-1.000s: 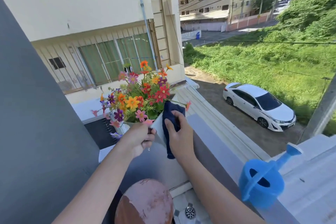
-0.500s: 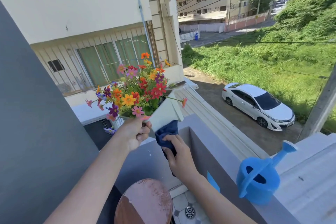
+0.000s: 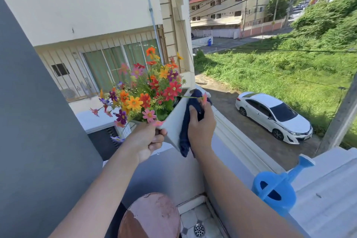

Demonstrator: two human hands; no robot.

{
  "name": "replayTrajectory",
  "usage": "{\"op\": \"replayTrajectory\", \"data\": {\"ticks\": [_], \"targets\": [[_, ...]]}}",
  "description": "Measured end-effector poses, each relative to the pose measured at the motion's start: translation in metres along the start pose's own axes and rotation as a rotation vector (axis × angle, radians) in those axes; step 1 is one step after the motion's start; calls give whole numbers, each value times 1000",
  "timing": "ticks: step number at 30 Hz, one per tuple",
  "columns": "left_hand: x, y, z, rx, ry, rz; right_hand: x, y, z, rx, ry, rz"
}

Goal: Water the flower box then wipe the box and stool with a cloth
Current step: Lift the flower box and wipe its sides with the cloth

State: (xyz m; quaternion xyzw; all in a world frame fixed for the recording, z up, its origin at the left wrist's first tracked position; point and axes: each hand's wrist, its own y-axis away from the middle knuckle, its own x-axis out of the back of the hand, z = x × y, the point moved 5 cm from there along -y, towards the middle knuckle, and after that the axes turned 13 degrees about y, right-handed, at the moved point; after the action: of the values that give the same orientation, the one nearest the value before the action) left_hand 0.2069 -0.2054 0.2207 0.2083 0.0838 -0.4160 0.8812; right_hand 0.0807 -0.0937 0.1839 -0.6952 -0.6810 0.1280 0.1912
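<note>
The white flower box [image 3: 172, 121], full of colourful flowers [image 3: 146, 91], is lifted above the balcony wall and tilted. My left hand [image 3: 147, 139] grips its near corner. My right hand [image 3: 201, 123] presses a dark blue cloth [image 3: 190, 120] flat against the box's long side, and the cloth's tail hangs below the box. A round reddish-brown stool seat [image 3: 149, 216] sits at the bottom middle, below my arms. The blue watering can [image 3: 274, 189] stands on the wall top at the right.
The grey balcony wall [image 3: 229, 152] runs diagonally under the box, with a long drop to the driveway and a white car [image 3: 272, 114] beyond. A dark grey wall [image 3: 34, 131] fills the left. A floor drain [image 3: 199, 229] shows on the tiles beside the stool.
My right hand slid the cloth from the box's lower end up along its side. The box stays lifted in my left hand, tilted a little more.
</note>
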Motion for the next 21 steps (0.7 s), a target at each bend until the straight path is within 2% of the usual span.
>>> {"op": "replayTrajectory", "data": {"ticks": [3,10,15,18,21], "targets": [[-5,3,1,-11,11,-31,6,-14,15,-34,53,52],[-10,-6,5,-14,28,-4,-3,23,37,-15,77,-210],[-13,-19,6,-22,64,33,-1,42,13,110,66,-313],[-17,-20,-5,-26,46,22,-2,41,8,-16,-20,-293],[-18,-18,-12,-17,10,18,1,20,0,-76,-100,-193]]}}
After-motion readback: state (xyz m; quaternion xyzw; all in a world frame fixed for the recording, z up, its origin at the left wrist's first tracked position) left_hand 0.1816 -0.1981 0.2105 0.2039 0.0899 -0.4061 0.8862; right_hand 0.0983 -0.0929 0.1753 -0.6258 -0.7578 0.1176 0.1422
